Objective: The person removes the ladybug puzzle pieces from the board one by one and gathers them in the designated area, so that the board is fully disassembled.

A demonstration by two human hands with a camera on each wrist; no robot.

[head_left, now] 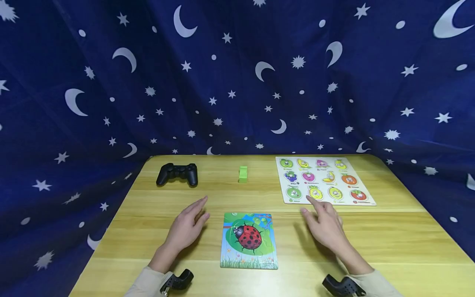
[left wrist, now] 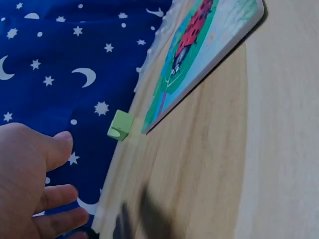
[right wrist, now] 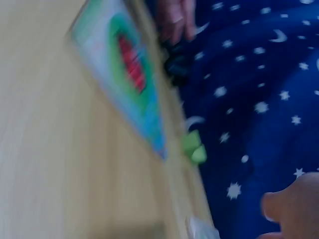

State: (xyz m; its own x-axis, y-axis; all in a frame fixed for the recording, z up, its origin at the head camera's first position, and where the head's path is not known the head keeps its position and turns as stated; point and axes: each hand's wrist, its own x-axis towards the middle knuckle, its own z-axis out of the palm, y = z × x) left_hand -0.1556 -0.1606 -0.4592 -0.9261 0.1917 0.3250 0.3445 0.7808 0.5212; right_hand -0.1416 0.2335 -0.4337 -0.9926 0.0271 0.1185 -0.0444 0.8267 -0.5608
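Apparently empty, the left hand (head_left: 185, 227) and right hand (head_left: 327, 226), fingers relaxed, flanked the square blue-and-green ladybug puzzle (head_left: 248, 240) on the pale wooden table (head_left: 402, 237). A careless forward sweep could have knocked the white rectangular fruit-picture board (head_left: 320, 182) near the right fingertips askew.

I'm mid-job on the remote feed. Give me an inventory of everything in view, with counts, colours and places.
Cloth: one, dark blue with pale moons and stars, hanging behind
Table: one, light wood-toned, in front of the cloth
Ladybug puzzle: one, multicoloured, near side, centre
Fruit board: one, whitish, far right
Fruit pictures: twelve, various colours, on the fruit board
Green block: one, green, far centre
Game controller: one, black, far left
Wrist devices: two, black, one per wrist
Sleeves: two, beige, near edge
Left hand: one, bare, left of the puzzle
Right hand: one, bare, right of the puzzle
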